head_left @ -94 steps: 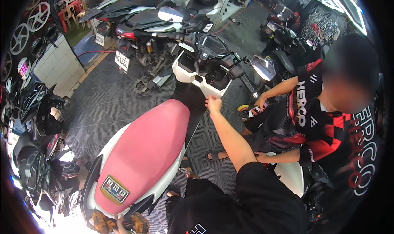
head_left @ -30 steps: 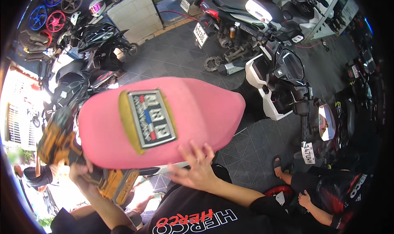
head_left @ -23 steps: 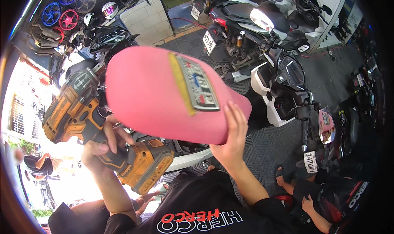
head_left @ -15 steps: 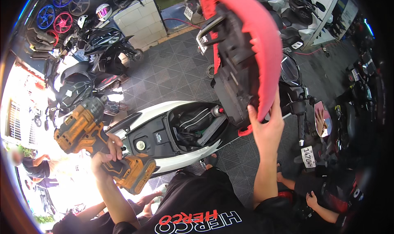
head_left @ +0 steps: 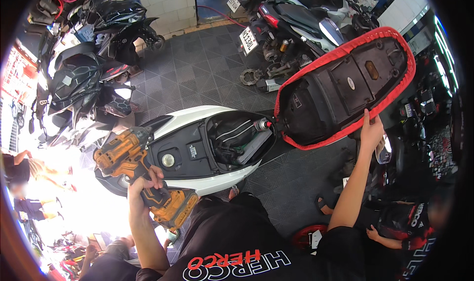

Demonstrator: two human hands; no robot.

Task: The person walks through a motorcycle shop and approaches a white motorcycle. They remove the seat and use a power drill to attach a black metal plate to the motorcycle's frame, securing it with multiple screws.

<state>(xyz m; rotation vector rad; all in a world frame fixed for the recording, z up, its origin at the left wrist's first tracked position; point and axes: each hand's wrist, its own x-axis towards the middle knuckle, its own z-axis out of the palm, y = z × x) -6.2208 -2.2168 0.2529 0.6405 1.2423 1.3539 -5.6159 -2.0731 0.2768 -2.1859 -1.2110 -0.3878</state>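
Grey tiled floor [head_left: 197, 69]; left hand [head_left: 145, 183] (lower left), fingers wrapping yellow-black power tool [head_left: 123, 153]; right hand [head_left: 371, 132] (right), fingers holding red-rimmed black seat [head_left: 345, 89]

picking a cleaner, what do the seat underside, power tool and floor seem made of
Seat underside: likely hard plastic, matte black, with moulded ribs. Its red edging: perhaps vinyl or fabric, unevenly folded. Power tool: probably plastic, dull, smudged yellow shell with moulded grooves. Floor: perhaps plastic tiles, dull grey, ridged pattern.

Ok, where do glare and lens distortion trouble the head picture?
Head view: glare blows out the lower left, beside the power tool; same head view: straight edges bow near the dark rim; head view: the seat underside, upper right, reads clearly.
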